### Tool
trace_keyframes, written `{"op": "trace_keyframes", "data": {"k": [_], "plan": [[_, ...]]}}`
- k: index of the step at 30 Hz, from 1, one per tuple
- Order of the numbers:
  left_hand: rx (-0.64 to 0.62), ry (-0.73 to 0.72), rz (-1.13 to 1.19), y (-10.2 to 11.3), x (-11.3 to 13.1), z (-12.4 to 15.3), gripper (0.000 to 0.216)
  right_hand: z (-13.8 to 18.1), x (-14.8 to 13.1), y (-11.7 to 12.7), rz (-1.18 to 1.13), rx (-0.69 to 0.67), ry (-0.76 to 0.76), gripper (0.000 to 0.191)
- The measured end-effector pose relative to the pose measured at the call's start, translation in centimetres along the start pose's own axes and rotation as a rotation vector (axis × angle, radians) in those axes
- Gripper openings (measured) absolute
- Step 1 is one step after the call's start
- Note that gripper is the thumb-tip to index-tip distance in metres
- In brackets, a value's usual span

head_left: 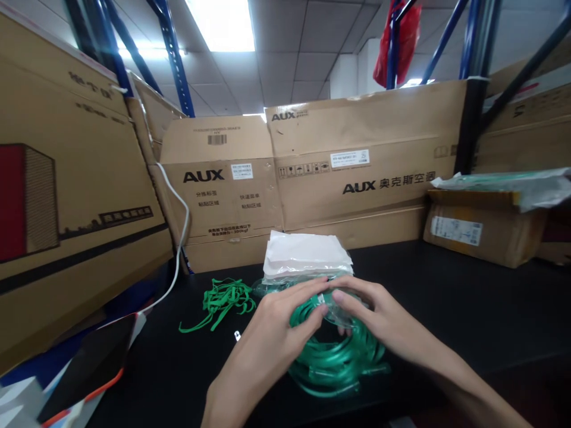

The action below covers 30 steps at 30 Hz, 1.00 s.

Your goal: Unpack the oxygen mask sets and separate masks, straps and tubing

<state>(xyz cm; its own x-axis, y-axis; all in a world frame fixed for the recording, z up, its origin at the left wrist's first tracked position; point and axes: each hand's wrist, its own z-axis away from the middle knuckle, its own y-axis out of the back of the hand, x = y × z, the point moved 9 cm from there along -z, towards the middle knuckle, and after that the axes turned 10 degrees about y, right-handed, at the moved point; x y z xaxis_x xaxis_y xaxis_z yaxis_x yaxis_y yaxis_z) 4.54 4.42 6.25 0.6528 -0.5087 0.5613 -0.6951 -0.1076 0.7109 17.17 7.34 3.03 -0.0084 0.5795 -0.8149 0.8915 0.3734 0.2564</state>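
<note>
A coil of green plastic tubing (339, 359) lies on the black table (468, 309) in front of me. My left hand (279, 327) rests on the coil's left side with fingers curled over it. My right hand (377, 318) covers its upper right, fingertips pinching a clear plastic part (335, 306) at the top of the coil. Both hands meet there. Right behind them stands a stack of white-and-clear plastic packets (306, 255). A loose bunch of green elastic straps (225, 300) lies to the left of the coil.
Large AUX cardboard boxes (357, 172) wall the table's back and left. A smaller box (482, 229) with plastic wrap on top sits at right. A phone (89, 368) lies at the near left, and a white cable (181, 238) hangs beside it.
</note>
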Motion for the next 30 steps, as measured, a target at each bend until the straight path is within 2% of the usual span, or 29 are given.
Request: {"op": "trace_keyframes", "data": {"k": [3, 7, 11, 19, 24, 27, 30], "plan": [[0.001, -0.02, 0.0, 0.1, -0.3, -0.1, 0.037, 0.1, 0.0, -0.4, -0.124, -0.014, -0.029, 0.038], [0.007, -0.049, -0.018, 0.4, -0.4, 0.0, 0.038, 0.4, -0.3, -0.8, -0.18, -0.05, -0.058, 0.039], [0.04, -0.078, -0.037, 0.8, -0.4, 0.1, 0.037, 0.6, -0.6, -0.6, -0.213, -0.042, -0.067, 0.048], [0.089, -0.177, -0.023, 1.6, 0.9, 0.4, 0.037, 0.7, -1.4, -0.4, -0.098, -0.005, -0.025, 0.033], [0.066, -0.156, -0.02, 1.6, 0.6, 0.4, 0.035, 0.8, -1.6, -0.2, -0.038, -0.007, 0.0, 0.018], [0.061, -0.148, -0.015, 1.7, 0.5, 0.3, 0.034, 0.8, -2.0, -0.3, -0.055, -0.021, 0.033, 0.02], [0.121, -0.127, 0.003, 2.0, 0.5, 0.1, 0.034, 0.7, -2.3, -0.2, -0.039, -0.01, 0.084, 0.027]]}}
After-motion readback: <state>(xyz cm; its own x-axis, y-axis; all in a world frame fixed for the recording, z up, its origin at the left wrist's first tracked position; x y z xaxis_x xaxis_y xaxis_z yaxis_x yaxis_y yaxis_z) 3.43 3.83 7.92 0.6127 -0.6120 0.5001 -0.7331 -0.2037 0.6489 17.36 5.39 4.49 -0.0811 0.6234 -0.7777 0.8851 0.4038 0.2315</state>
